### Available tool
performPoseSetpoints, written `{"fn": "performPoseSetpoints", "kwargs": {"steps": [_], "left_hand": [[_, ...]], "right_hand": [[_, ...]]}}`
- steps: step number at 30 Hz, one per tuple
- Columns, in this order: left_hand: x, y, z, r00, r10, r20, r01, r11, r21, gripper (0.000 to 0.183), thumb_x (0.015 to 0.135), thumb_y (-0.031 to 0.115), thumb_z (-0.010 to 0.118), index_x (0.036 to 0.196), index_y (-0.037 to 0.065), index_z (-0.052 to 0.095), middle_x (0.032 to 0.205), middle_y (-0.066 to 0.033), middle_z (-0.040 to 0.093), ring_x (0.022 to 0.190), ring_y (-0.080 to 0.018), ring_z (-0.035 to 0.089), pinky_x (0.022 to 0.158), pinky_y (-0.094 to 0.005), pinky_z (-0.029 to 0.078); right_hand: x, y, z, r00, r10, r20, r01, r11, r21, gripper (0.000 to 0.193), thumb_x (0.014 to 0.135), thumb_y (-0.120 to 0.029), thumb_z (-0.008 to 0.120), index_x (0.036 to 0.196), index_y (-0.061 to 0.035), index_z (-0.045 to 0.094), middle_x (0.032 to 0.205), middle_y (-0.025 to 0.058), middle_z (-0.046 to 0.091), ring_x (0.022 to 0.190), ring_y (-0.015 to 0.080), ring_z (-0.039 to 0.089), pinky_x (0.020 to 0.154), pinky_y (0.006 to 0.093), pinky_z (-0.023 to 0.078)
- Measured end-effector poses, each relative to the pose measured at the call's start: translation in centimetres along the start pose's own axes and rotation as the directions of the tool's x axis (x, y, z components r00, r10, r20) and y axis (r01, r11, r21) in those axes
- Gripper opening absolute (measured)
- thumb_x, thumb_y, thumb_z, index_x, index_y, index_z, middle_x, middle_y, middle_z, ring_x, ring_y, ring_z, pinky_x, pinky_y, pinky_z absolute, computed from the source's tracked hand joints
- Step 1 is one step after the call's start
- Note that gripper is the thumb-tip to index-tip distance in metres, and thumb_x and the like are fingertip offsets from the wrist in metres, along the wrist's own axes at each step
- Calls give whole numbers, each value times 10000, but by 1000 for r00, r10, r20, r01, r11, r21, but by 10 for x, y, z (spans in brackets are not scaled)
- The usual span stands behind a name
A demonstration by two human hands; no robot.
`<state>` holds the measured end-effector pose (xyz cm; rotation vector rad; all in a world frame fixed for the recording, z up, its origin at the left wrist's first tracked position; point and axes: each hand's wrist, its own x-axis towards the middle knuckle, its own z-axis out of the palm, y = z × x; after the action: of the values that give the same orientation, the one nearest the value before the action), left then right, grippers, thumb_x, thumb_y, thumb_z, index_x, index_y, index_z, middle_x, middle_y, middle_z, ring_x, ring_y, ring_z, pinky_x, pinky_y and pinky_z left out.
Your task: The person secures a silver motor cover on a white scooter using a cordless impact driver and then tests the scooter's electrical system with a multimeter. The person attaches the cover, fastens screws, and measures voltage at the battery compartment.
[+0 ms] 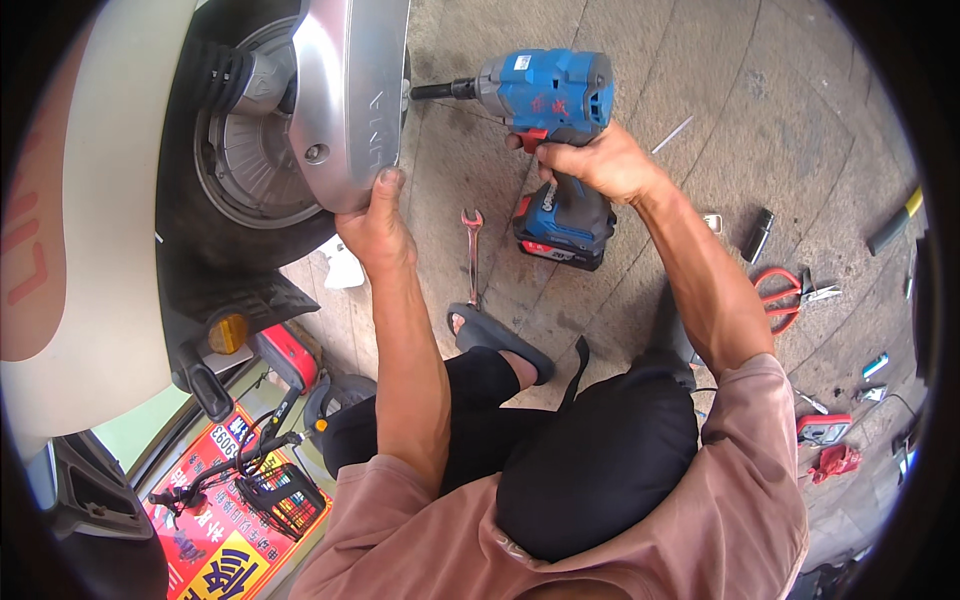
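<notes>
My right hand is wrapped round the grip of a blue cordless impact wrench, with a finger at its red trigger. The tool lies level and its dark socket points left. The socket's tip meets a small fitting at the right edge of a silver fork cover; whether it is seated there I cannot tell. My left hand grips the lower end of that cover, thumb on its face and fingers hidden behind it. Beside the cover sits a scooter wheel with a dark tyre.
An open-end spanner lies by my sandalled foot. To the right are a black cylinder, red-handled scissors, a yellow-and-black handle, a red-edged meter and a red rag. The scooter's pale body fills the left.
</notes>
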<state>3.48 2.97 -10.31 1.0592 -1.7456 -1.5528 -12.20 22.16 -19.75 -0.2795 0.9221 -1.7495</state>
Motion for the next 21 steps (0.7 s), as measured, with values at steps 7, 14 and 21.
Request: {"fn": "performPoseSetpoints", "kwargs": {"steps": [7,14,21], "left_hand": [[1,1,1,1000,-16,-15,16,1000,-8,381,814,13,704,1168,21,562,1101,-86,602,936,-190,628,829,-344,568],[1,0,1,1000,13,-1,-13,1000,-16,362,818,11,698,1156,15,568,1105,-91,605,943,-188,632,807,-341,577],[0,0,0,1000,17,-4,-17,1000,5,350,831,12,684,1161,12,567,1114,-93,606,925,-183,642,801,-338,586]], "right_hand": [[2,2,5,1000,8,-3,-8,996,87,310,818,-48,617,1127,-29,607,1005,74,677,693,128,595,645,299,532],[-3,5,16,991,123,-47,-108,964,243,275,817,-79,619,1089,-39,622,965,69,682,673,127,609,618,293,532],[-9,28,40,980,-172,-103,143,960,-239,284,789,6,590,1071,-25,605,971,63,651,937,159,611,839,330,500]]}}
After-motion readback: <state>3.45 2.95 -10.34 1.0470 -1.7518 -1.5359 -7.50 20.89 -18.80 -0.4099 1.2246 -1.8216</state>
